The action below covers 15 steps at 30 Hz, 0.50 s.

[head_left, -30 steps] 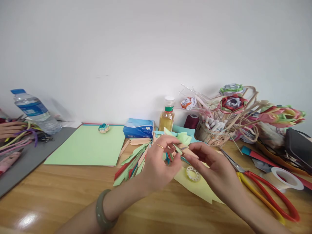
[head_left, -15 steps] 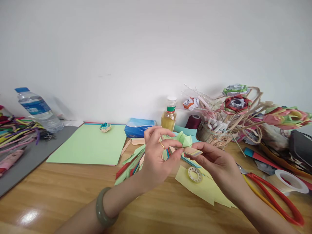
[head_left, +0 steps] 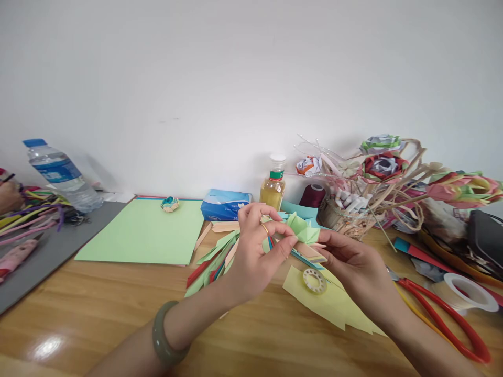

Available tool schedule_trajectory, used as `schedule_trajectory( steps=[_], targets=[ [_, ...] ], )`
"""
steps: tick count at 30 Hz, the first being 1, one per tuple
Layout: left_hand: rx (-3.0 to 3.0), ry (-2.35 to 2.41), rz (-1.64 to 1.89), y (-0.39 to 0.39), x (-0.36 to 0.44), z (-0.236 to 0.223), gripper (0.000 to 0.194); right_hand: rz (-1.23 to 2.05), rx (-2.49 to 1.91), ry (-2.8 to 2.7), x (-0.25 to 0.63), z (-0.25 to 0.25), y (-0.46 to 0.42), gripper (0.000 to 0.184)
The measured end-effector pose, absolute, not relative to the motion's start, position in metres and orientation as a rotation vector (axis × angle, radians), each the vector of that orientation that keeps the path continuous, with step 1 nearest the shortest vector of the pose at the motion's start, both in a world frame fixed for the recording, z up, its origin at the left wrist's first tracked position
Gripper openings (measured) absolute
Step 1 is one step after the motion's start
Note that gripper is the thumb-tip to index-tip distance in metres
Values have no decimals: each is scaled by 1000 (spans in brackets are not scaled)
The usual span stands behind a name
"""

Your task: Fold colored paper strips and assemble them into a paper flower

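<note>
In the head view, compared with half a second ago, the pale green petals [head_left: 302,228] between your hands show fanned wider toward the right, and a co-worker's hand [head_left: 11,196] has come into the far left edge; for your work, the wider spread suggests the petals are being shaped rather than set down. Your left hand [head_left: 257,256] has its grip pinched, thumb and forefinger on the near edge of the folded paper [head_left: 310,253], while your right hand [head_left: 349,259] grasps its other side, fingers reaching up against the petals. Paper and petals are both held above the surface [head_left: 118,314], over the yellow sheets [head_left: 314,306]; whether they are joined you cannot tell, since your fingers cover the meeting place. Of the containers, the jar [head_left: 341,228] beyond your right hand holds white sticks [head_left: 351,203], with paper flowers [head_left: 384,166] clustered above; the small bottle [head_left: 272,193] has yellow liquid under a white cap, the water bottle [head_left: 58,173] leans at the left, capped, and the contents of the blue pack [head_left: 226,205] are hidden
</note>
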<state>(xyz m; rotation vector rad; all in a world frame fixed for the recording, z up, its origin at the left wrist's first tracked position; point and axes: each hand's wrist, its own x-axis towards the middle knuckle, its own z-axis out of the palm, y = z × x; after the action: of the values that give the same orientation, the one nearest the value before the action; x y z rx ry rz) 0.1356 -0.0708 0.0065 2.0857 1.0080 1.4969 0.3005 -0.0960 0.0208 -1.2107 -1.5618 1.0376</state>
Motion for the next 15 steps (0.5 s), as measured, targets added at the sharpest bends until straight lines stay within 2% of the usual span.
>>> schedule_trajectory(
  steps=[9, 15],
  targets=[
    [2027, 1010, 1445, -72, 137, 7, 8, 987, -1163, -1574, 300, 18, -99, 20],
    [2077, 1015, 1421, -72, 138, 6, 7, 649, -1190, -1648, 304, 21, -100, 19]
  ],
)
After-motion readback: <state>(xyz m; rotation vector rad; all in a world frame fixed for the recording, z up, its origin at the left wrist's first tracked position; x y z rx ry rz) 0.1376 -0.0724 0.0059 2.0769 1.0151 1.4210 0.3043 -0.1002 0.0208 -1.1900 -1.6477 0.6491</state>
